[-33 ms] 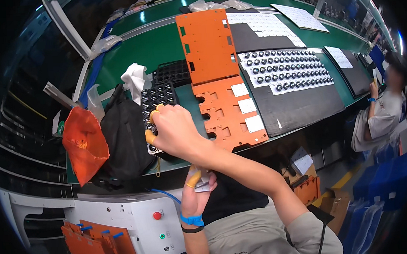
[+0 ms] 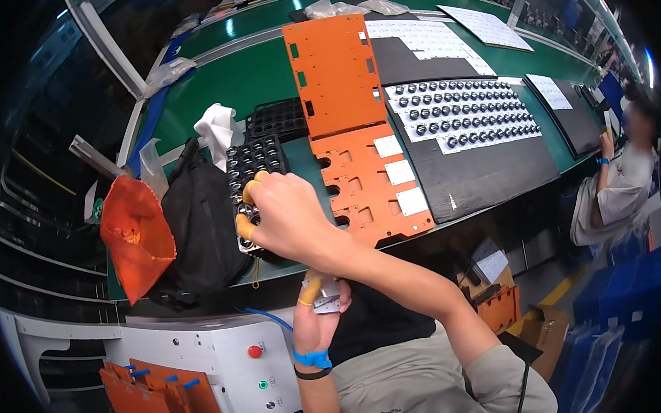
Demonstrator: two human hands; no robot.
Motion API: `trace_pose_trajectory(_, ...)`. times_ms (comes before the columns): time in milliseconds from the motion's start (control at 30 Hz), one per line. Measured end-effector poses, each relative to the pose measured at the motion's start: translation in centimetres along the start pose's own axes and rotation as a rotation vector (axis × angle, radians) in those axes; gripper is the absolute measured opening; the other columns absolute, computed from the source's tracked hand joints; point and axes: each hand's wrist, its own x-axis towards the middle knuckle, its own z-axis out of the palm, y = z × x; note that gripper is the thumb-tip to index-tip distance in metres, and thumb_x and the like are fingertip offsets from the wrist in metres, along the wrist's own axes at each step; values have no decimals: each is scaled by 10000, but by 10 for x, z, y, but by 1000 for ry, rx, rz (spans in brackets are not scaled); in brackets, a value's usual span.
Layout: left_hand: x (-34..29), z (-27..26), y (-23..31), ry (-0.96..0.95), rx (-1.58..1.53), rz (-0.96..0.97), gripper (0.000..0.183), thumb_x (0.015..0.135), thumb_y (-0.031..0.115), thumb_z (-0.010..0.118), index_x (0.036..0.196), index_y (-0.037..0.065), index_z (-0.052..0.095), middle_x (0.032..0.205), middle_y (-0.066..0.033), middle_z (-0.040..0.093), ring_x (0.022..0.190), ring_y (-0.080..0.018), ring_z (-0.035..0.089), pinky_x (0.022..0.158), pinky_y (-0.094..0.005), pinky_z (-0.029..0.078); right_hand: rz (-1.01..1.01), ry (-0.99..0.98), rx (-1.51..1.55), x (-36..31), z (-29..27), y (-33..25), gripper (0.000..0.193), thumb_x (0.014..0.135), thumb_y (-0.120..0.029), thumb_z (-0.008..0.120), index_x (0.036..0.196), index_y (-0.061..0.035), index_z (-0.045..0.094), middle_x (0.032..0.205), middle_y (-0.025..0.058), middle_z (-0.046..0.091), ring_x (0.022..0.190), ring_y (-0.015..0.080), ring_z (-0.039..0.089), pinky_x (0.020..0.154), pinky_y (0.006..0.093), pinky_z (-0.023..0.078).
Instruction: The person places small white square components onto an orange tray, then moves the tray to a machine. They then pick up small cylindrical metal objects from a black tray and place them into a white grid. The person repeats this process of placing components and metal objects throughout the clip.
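Note:
My right hand [image 2: 290, 212], wearing yellow finger cots, reaches across to the near end of a black tray [image 2: 283, 158]. Its fingers curl down over round black parts with shiny tops [image 2: 257, 156] that fill the tray. Whatever lies between thumb and fingertips is too small to make out. Low in front of my body, my left hand [image 2: 318, 323] is closed around small white plates [image 2: 326, 296], a yellow cot on its thumb. Right of the tray lies an orange fixture [image 2: 359, 190] with its lid [image 2: 335, 75] swung back; white square plates [image 2: 400, 173] sit in its right side.
White sheets of black knobs [image 2: 464, 113] rest on a black board [image 2: 486, 176] at right. An orange bag [image 2: 138, 235] and a black bag [image 2: 200, 221] sit left. Nearby are another black tray [image 2: 277, 118], a white machine [image 2: 233, 354], and a co-worker [image 2: 617, 184] far right.

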Motion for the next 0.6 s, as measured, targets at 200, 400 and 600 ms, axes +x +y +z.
trace_pose_trajectory(200,-2,27,0,50,116,104,543,1067,475,294,1120,20,585,829,-122,640,677,-236,600,566,-320,451,107,5,412,-43,-75,-6,191,760,-87,746,929,-19,687,775,63,590,657,177,543,595,289,443)
trace_pose_trajectory(400,2,33,-7,100,271,273,534,1046,522,367,1309,70,475,1017,-130,648,670,-195,595,558,-289,465,201,-169,658,-89,-118,10,255,776,-22,720,1030,-30,708,719,32,520,576,118,456,530,264,377)
trace_pose_trajectory(600,0,29,-16,31,365,391,484,1002,421,546,1347,101,432,1270,-231,588,732,-210,588,581,-290,461,446,-321,980,-103,-125,16,214,893,25,657,1107,27,673,830,46,609,674,89,629,552,214,436)
